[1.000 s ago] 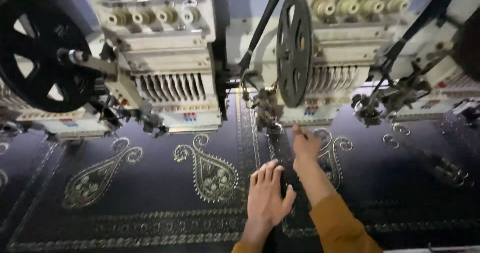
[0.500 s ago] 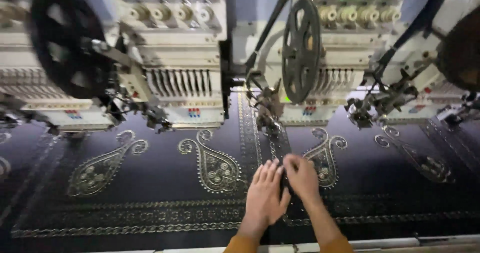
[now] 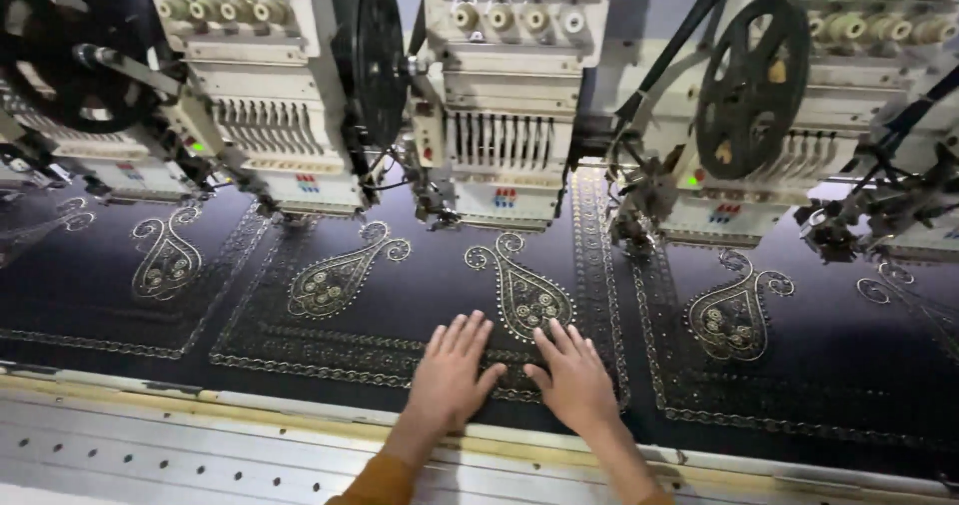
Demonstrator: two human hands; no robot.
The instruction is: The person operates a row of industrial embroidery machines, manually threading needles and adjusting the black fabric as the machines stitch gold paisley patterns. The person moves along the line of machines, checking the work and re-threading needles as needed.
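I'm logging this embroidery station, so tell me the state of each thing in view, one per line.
Left hand: open, flat on the fabric.
Right hand: open, flat on the fabric.
Fabric: dark, spread flat under the heads, stitched with paisleys.
Middle paisley: stitched, just above the fingertips.
Middle head: needles raised above the fabric.
Reel: upright on the right head.

Both forearms run off the bottom edge behind the fingers; the left hand (image 3: 449,378) and right hand (image 3: 573,380) cover the dark embroidered fabric (image 3: 400,315) beneath their palms.
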